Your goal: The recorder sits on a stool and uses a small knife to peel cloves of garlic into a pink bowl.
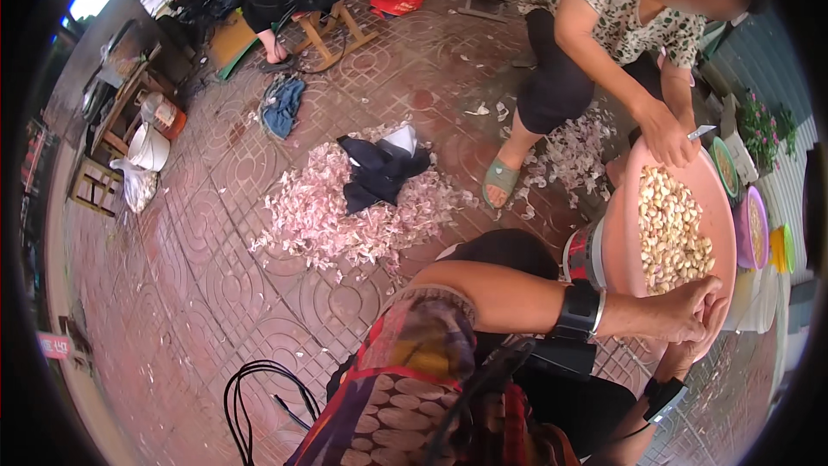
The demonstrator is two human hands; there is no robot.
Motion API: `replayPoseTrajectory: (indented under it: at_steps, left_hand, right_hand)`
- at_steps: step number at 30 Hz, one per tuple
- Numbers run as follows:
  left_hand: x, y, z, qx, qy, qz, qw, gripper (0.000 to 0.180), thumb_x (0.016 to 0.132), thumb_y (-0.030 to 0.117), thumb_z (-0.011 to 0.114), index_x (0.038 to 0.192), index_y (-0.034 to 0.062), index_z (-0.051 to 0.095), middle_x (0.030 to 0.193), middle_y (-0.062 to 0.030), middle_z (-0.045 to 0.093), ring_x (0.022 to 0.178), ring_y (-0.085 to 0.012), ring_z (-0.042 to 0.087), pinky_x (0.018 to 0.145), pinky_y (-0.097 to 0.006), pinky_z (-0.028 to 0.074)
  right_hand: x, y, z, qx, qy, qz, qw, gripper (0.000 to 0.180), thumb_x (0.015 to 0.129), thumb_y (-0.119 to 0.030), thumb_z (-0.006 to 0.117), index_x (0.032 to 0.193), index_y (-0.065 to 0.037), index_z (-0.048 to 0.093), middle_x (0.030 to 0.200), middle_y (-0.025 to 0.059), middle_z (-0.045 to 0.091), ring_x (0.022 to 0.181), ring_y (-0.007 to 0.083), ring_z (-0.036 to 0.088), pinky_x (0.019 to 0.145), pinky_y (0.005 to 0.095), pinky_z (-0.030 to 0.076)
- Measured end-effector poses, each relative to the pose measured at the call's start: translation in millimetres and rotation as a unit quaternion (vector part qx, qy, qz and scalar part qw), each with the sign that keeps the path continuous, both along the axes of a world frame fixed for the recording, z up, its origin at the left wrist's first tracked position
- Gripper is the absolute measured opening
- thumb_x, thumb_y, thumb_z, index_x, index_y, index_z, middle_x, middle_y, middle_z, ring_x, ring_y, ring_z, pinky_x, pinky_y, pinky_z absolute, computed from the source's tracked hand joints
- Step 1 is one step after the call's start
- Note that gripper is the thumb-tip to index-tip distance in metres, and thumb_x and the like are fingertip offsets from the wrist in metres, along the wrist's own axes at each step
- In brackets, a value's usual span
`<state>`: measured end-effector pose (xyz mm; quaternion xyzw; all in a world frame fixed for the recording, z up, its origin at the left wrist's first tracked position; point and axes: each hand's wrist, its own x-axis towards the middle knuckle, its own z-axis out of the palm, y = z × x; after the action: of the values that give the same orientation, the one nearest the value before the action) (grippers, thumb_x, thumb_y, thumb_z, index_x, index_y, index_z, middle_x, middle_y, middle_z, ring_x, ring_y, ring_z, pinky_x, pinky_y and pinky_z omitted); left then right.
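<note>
At the near rim of a large pink basin [623,207], my left hand [677,311] and my right hand [686,352] meet with fingers closed. The left hand's fingers are bent in a pinch against the right hand's; what lies between them is too small or hidden to name. My left forearm crosses over my knee, and a dark band wraps its wrist. The right hand sits lower, partly covered by the left. Inside the basin lies a heap of pale garlic cloves [668,229], just beyond my hands.
Across the basin a co-worker in a patterned shirt holds a small knife [700,132]. Garlic skins [328,216] cover the paving at centre, a dark cloth [379,174] on top. Purple [753,229] and green tubs [724,166] stand right. Another person sits far back.
</note>
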<state>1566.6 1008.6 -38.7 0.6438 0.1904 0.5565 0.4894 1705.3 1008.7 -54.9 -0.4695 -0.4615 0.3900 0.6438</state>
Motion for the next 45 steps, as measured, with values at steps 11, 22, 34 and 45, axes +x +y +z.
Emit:
replayPoseTrajectory:
  at_steps: [11, 22, 34, 45]
  left_hand:
    - [-276.3, -14.0, -106.8, -0.108, -0.008, 0.438, 0.892, 0.043, 0.074, 0.001, 0.059, 0.115, 0.0073, 0.047, 0.080, 0.0001, 0.052, 0.067, -0.0076, 0.050, 0.060, -0.021, 0.044]
    - [-410.3, -56.6, -290.7, -0.320, 0.627, 0.460, 0.541, 0.099, 0.056, 0.026, 0.075, 0.135, 0.0119, 0.018, 0.141, -0.0175, 0.009, 0.131, -0.0360, 0.004, 0.089, -0.062, 0.026]
    - [-526.5, -38.8, -291.0, -0.336, 0.426, 0.637, 0.547, 0.026, 0.067, 0.024, 0.058, 0.080, 0.0018, 0.062, 0.075, -0.0185, 0.062, 0.074, -0.0345, 0.060, 0.066, -0.042, 0.047]
    - [-590.2, -128.4, -208.5, -0.251, 0.097, 0.739, 0.617, 0.024, 0.065, 0.006, 0.061, 0.088, -0.0007, 0.063, 0.073, -0.0037, 0.062, 0.063, -0.0123, 0.055, 0.060, -0.027, 0.045]
  right_hand:
    - [20.3, 19.8, -11.5, -0.046, 0.144, 0.209, 0.966, 0.042, 0.089, -0.036, 0.043, 0.109, 0.000, 0.048, 0.102, 0.0080, 0.056, 0.079, 0.0124, 0.053, 0.068, 0.0231, 0.044]
    - [44.2, 28.5, -24.4, -0.051, 0.094, 0.159, 0.981, 0.039, 0.089, -0.036, 0.044, 0.105, -0.001, 0.050, 0.092, 0.0056, 0.057, 0.079, 0.0117, 0.053, 0.067, 0.0210, 0.042]
    - [16.2, 25.0, -19.4, -0.063, 0.090, 0.062, 0.992, 0.038, 0.091, -0.036, 0.041, 0.104, -0.002, 0.052, 0.087, 0.0040, 0.057, 0.063, 0.0086, 0.046, 0.056, 0.0207, 0.036]
    - [3.6, 23.3, -16.6, -0.063, 0.145, -0.020, 0.987, 0.037, 0.091, -0.035, 0.041, 0.103, -0.002, 0.052, 0.085, 0.0042, 0.057, 0.063, 0.0090, 0.044, 0.057, 0.0209, 0.034]
